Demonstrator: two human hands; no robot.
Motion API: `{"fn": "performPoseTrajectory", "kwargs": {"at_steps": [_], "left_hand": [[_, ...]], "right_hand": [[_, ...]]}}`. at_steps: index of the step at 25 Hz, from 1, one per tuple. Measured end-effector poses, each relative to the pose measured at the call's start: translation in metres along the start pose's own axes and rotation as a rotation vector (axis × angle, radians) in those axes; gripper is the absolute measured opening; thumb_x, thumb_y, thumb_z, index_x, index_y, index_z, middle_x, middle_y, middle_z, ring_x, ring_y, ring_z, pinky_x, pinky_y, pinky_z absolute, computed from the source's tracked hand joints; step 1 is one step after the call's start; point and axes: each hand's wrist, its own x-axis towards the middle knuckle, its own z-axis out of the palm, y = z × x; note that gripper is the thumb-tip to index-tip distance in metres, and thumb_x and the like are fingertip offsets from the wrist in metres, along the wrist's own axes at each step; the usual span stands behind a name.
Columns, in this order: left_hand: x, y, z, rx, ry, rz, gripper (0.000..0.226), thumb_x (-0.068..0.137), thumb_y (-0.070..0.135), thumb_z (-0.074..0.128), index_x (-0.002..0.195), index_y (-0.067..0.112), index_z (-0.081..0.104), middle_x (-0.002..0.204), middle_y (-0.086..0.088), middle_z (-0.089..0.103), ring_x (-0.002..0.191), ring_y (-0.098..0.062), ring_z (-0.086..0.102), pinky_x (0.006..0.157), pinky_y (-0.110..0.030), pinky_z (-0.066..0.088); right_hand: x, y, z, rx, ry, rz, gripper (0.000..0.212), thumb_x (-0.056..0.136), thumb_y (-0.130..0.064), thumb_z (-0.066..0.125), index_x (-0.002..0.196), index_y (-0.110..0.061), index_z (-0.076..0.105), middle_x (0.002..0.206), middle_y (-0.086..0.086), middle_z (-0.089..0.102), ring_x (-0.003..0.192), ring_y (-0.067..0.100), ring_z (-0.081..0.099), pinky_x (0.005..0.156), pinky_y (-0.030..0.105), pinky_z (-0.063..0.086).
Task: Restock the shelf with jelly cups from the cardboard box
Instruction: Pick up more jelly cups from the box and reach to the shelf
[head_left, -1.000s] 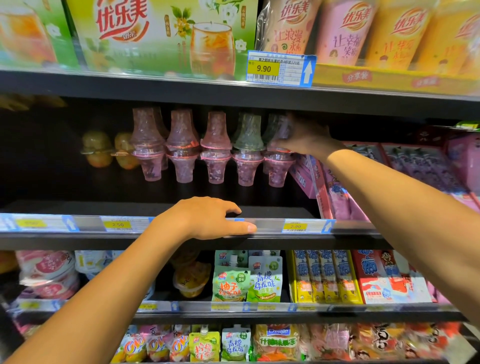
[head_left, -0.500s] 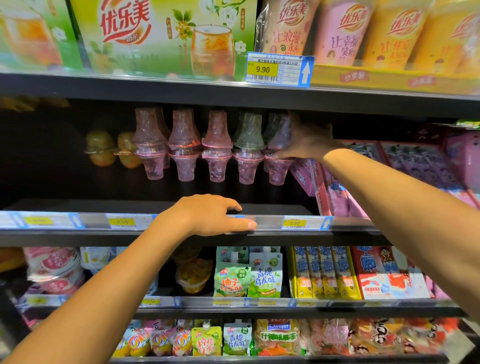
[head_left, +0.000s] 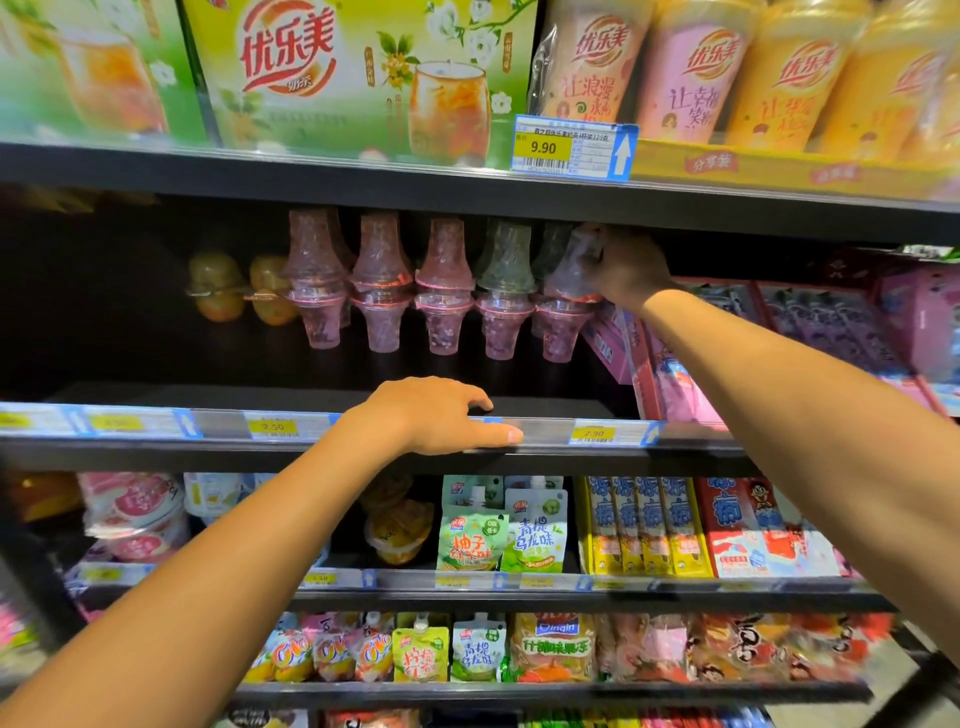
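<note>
right hand (head_left: 626, 270): arm stretched up and forward from the lower right, nearly straight, back of the hand toward me. fingers (head_left: 592, 254) are curled round the top cup (head_left: 569, 267) at the right end of the row, gripping its narrow part; thumb hidden behind it. this cup is thin clear plastic, creased and glossy, cone-shaped and inverted. its wide rim sits down on the red-edged rim of an upright cup of the same shape just under my fingers.

left of those fingers, more cups (head_left: 384, 291) stand in a line on the shelf (head_left: 249, 395), all stacked rim to rim in the same way. the lower ones are pink with dark specks inside; one upper cone is greenish. further left are two rounded orange cups (head_left: 218, 291), blurred.

below and right of the gripping fingers, flat pink boxes (head_left: 615, 345) of glossy card lean at a tilt.

left hand (head_left: 431, 415): forearm raised from the lower left, palm down on the front lip of the dark matte shelf. fingers lie loosely together, slightly bent, holding nothing. the thumb lies along the shiny clear strip (head_left: 272, 427) that carries yellow price tags.
</note>
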Motion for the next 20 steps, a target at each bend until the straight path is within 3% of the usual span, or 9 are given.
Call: {"fn": "performPoseTrajectory", "kwargs": {"at_steps": [7,20], "left_hand": [[0.003,-0.001,0.001,-0.001,0.002,-0.003,0.086,0.077,0.096,0.034,0.146,0.046,0.046,0.153,0.011,0.049,0.135,-0.021,0.05,0.105,-0.047,0.045],[0.007,-0.004,0.003,0.002,0.007,0.006,0.085,0.077,0.095,0.035,0.146,0.046,0.045,0.153,0.012,0.048,0.136,-0.02,0.049,0.106,-0.048,0.045]], "right_hand": [[0.012,-0.009,0.008,0.003,0.092,0.074,0.031,0.096,-0.033,0.056,0.117,-0.014,0.069,0.123,0.016,0.066,0.116,0.037,0.061,0.095,0.042,0.052],[0.02,0.005,0.017,0.057,-0.006,0.093,0.071,0.074,-0.06,0.065,0.135,-0.026,0.052,0.136,0.009,0.058,0.125,0.039,0.054,0.1,0.053,0.049]]}}
